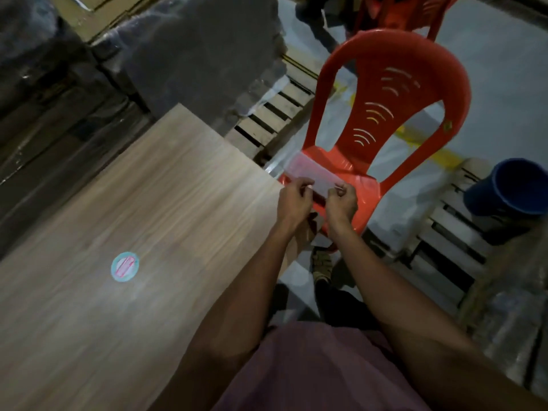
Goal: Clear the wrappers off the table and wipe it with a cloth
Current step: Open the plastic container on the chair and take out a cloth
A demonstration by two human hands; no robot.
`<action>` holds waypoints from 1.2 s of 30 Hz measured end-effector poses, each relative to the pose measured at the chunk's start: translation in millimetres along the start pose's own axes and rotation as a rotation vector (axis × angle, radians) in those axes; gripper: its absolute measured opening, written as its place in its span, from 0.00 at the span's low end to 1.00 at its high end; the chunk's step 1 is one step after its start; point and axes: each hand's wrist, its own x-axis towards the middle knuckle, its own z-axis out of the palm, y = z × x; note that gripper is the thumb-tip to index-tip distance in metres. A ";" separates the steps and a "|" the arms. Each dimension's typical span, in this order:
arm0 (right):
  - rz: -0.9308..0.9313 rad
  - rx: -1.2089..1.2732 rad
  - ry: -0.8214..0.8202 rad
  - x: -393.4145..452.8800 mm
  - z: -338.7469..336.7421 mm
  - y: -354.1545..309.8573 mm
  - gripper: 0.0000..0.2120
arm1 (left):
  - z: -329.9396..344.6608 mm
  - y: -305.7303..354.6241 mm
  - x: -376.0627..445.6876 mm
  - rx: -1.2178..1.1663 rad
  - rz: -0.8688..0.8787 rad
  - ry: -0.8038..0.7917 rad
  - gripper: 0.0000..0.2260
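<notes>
- Left hand [295, 197] and right hand [341, 201] each pinch a near corner of what looks like a clear plastic wrapper [310, 173]
- Red plastic chair [394, 93] just beyond both hands
- Wooden table [133, 203] left of left hand

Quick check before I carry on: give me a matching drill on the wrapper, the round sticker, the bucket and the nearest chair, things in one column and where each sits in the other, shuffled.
Things:
1. clear plastic wrapper
2. round sticker
3. blue bucket
4. red plastic chair

Places:
A. on the wooden table
B. on its side at the far right
C. held by the left hand and right hand
D. beside the table's right edge

Pairs: 1-C, 2-A, 3-B, 4-D
</notes>
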 end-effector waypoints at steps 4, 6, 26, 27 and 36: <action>0.062 0.004 0.005 65.4 10.4 -0.6 0.13 | 58.0 1.8 70.1 0.072 -0.105 -0.043 0.12; 0.079 -0.019 0.032 97.1 14.0 5.4 0.11 | 78.8 -8.2 103.6 0.082 -0.160 -0.030 0.12; 0.413 -0.268 0.020 291.9 80.0 154.9 0.47 | 174.0 -201.8 302.7 0.582 -0.603 0.086 0.37; 0.411 -0.319 -0.005 293.1 80.7 155.0 0.48 | 174.1 -204.5 305.6 0.585 -0.610 0.095 0.35; 0.404 -0.644 -0.033 294.7 78.6 144.6 0.48 | 177.1 -197.1 301.5 0.657 -0.554 0.148 0.34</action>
